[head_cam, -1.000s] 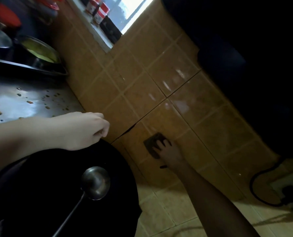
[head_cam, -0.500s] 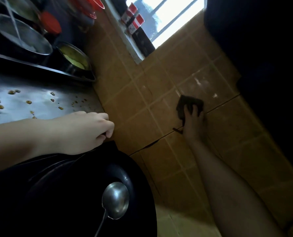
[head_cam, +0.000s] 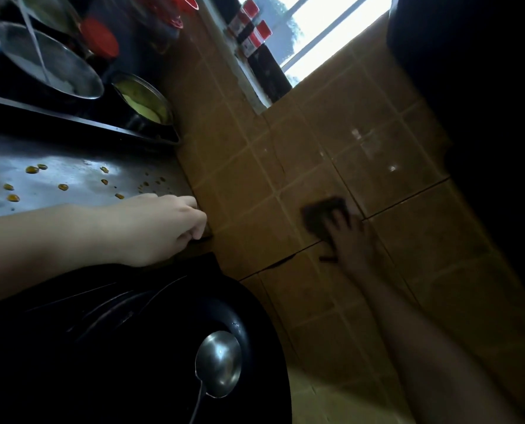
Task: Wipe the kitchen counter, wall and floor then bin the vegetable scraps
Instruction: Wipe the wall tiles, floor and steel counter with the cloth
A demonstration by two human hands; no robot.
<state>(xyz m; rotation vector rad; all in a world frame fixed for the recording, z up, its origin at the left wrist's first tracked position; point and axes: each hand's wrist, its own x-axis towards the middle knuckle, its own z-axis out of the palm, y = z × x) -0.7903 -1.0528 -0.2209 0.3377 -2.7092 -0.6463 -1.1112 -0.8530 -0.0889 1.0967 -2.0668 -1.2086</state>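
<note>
Head view: The right hand [head_cam: 347,237] lay against the brown tiled wall [head_cam: 408,166], its fingers spread over a dark pad [head_cam: 321,214] and pressing it flat to the tiles. The pad was small, roughly rectangular, nearly black and smeared by motion blur. It sat just above a dark crack line running across the tiles, well below the window [head_cam: 331,35].

The left hand [head_cam: 163,228] rested at the table [head_cam: 71,179] edge, right where the table met the wall. Its fingers were curled under, and whether they gripped anything could not be told. The two hands were well apart.

The grey, shiny table surface carried scattered yellow-orange vegetable scraps [head_cam: 34,169], mostly to the left of the left hand.

Behind a dark raised edge stood a steel bowl [head_cam: 80,84] holding a whitish liquid with a thin utensil handle leaning in it. Just beside it, nearer the wall, a smaller bowl [head_cam: 160,102] held something yellow-green. A red-lidded jar [head_cam: 99,41] stood behind them.

Small red-capped bottles [head_cam: 255,33] lined the window ledge.

Below the left arm sat a black wok [head_cam: 117,332], with a steel ladle [head_cam: 218,362] resting inside it, bowl upward, near the rim closest to the wall.
</note>
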